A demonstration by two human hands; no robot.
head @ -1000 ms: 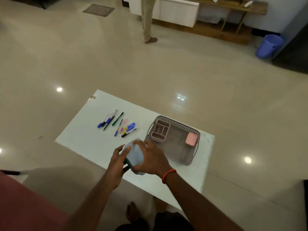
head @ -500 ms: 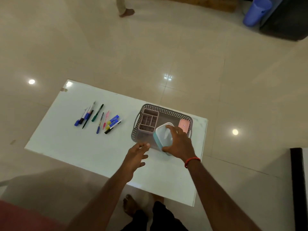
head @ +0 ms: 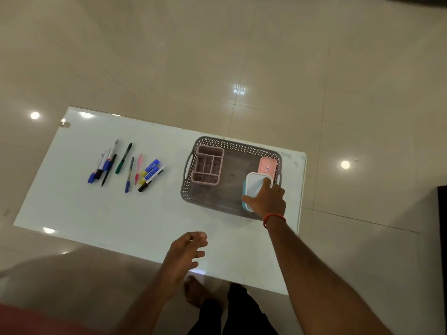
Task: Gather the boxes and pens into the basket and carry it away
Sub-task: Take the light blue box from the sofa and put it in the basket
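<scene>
A grey perforated basket (head: 238, 146) stands on the right half of the white table (head: 101, 213). Inside it, a pink divided organizer box (head: 207, 164) sits at the left end and a small pink box (head: 267, 165) at the far right corner. My right hand (head: 268, 201) grips a white-lidded teal box (head: 254, 188) at the basket's near right corner, just below the small pink box. My left hand (head: 187, 250) hovers over the table's near edge, holding nothing, its fingers loosely curled. Several pens and markers (head: 125, 165) lie on the table's left half.
Glossy beige floor tiles surround the table. A dark object (head: 442, 238) stands at the right edge of view. My bare foot (head: 193, 292) shows below the table's near edge, and a reddish surface (head: 36, 320) fills the bottom left corner.
My right hand carried the teal box from the table's near side into the basket's right end. My left hand let go of it and drew back toward the near edge.
</scene>
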